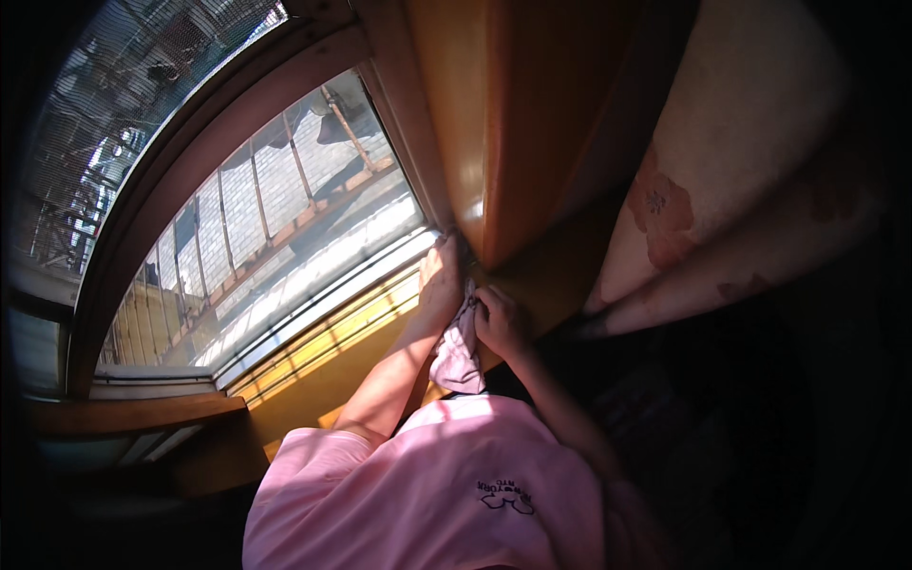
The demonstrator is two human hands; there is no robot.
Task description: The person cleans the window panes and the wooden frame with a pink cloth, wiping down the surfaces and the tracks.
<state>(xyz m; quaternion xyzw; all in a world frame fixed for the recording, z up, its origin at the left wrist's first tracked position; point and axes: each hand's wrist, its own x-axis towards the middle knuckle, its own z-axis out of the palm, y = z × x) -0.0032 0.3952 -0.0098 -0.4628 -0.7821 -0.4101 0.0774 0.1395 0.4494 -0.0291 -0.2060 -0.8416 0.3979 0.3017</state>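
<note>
A crumpled pale pink cloth (pixel 459 356) hangs between my two hands above the wooden windowsill (pixel 385 329). My left hand (pixel 440 278) reaches to the lower corner of the window frame (pixel 399 135); its fingertips are hidden there. The cloth lies along this hand's inner side, and whether the fingers grip it cannot be told. Just right of it, my right hand (pixel 497 320) is curled, with thumb and fingers closed on the cloth's upper part. The loose lower end droops towards my pink shirt (pixel 442 484).
Beyond the window glass (pixel 285 214) are a rusty metal railing (pixel 292 228) and a tiled surface. A wooden panel (pixel 527 121) rises beside the corner. A curtain with a flower print (pixel 727 142) hangs at the right. An insect screen (pixel 142 107) covers the upper left. The lower right is dark.
</note>
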